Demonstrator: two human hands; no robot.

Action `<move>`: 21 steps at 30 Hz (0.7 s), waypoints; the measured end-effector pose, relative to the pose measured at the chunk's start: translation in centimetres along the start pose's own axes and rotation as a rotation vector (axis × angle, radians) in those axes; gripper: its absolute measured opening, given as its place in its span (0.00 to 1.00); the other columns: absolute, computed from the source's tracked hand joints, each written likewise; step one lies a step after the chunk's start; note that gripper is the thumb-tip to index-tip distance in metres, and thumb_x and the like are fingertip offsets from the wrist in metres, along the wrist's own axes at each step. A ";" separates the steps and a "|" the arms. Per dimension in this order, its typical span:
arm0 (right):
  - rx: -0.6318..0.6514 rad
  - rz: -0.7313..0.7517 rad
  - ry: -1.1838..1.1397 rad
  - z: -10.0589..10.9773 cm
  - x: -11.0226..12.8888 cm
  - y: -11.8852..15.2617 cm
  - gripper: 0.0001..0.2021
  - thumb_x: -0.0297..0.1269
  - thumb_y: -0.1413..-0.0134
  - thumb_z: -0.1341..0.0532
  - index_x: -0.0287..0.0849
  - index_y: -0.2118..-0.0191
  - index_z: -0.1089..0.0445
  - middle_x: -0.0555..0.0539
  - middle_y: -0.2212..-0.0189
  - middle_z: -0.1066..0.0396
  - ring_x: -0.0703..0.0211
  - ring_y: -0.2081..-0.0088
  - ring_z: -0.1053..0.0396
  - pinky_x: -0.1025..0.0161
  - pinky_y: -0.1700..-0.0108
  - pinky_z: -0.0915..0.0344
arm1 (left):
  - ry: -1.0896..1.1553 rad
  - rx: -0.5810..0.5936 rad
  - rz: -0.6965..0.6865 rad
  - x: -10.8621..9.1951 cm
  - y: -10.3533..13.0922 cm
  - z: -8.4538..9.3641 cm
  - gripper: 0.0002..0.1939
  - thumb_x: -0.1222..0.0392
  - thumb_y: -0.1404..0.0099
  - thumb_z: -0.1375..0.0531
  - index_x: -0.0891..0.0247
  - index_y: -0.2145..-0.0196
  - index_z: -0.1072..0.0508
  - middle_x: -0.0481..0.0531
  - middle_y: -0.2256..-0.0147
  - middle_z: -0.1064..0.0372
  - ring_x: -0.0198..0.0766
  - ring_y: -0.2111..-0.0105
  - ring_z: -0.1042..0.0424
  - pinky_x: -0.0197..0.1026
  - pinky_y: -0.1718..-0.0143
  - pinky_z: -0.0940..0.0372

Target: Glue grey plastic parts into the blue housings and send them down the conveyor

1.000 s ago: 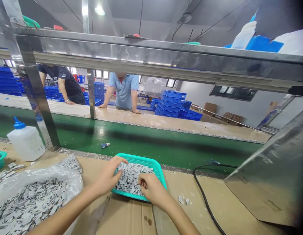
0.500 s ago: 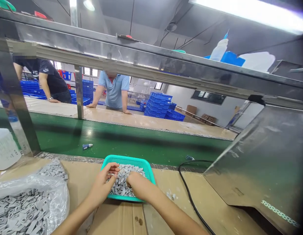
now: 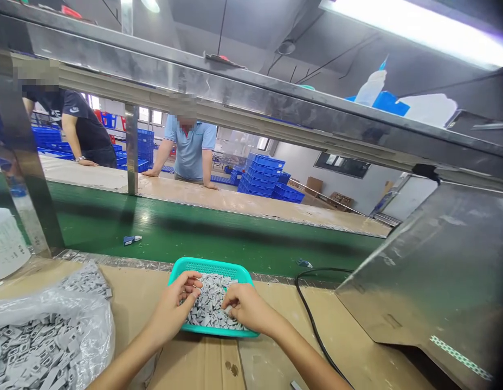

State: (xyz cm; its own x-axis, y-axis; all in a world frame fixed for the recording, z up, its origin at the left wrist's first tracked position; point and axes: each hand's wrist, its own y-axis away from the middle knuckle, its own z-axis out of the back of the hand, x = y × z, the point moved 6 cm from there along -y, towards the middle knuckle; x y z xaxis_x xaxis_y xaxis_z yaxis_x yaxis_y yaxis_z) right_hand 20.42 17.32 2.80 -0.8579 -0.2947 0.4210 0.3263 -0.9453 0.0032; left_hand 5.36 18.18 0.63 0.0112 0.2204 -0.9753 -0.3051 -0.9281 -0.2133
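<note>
A green plastic basket full of small grey parts sits on the cardboard-covered bench. Over its left side is my left hand, fingers curled and a little apart above the parts, with nothing visible in them. My right hand reaches into the right side of the basket, its fingers bent down and touching the parts. Whatever lies between those fingertips is too small to make out. A clear plastic bag holding more grey parts lies open at the lower left.
Behind the basket runs a green conveyor belt with a small blue and white piece on it. A black cable and a metal panel are at the right. Two people lean on the far ledge.
My right hand has moved slightly right within the basket, and its fingers have spread a little. The blue and white pieces on the belt have shifted left.
</note>
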 end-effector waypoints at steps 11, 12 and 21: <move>-0.215 -0.312 -0.295 2.8 -3.4 7.4 0.12 0.27 0.59 0.46 0.32 0.68 0.27 0.41 0.74 0.27 0.57 0.75 0.29 0.65 0.71 0.34 | -0.058 0.037 0.024 0.1 0.2 -0.2 0.13 0.56 0.41 0.50 0.61 0.58 0.39 0.54 0.62 0.37 0.39 0.62 0.35 0.41 0.60 0.38; -0.236 -0.330 -0.317 2.6 -3.8 7.9 0.12 0.27 0.59 0.46 0.32 0.68 0.27 0.41 0.74 0.28 0.57 0.74 0.29 0.64 0.70 0.33 | -0.064 0.039 0.023 0.1 0.2 -0.2 0.13 0.56 0.41 0.50 0.61 0.58 0.39 0.54 0.62 0.37 0.39 0.62 0.35 0.42 0.60 0.38; -0.335 -0.463 -0.636 0.7 -5.9 8.7 0.09 0.33 0.64 0.40 0.34 0.72 0.28 0.47 0.81 0.29 0.57 0.77 0.30 0.62 0.72 0.32 | -0.100 0.047 0.022 0.1 0.3 -0.3 0.13 0.57 0.41 0.50 0.61 0.57 0.40 0.53 0.62 0.38 0.38 0.62 0.36 0.42 0.59 0.39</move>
State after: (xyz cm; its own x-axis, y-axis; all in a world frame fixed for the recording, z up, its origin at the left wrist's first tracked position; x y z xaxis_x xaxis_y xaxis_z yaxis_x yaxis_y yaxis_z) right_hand 28.59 10.88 1.00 -0.4572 0.1715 0.8727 -0.2229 -0.9720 0.0742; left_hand 5.57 17.86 0.41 -0.0905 0.2312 -0.9687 -0.3483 -0.9186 -0.1867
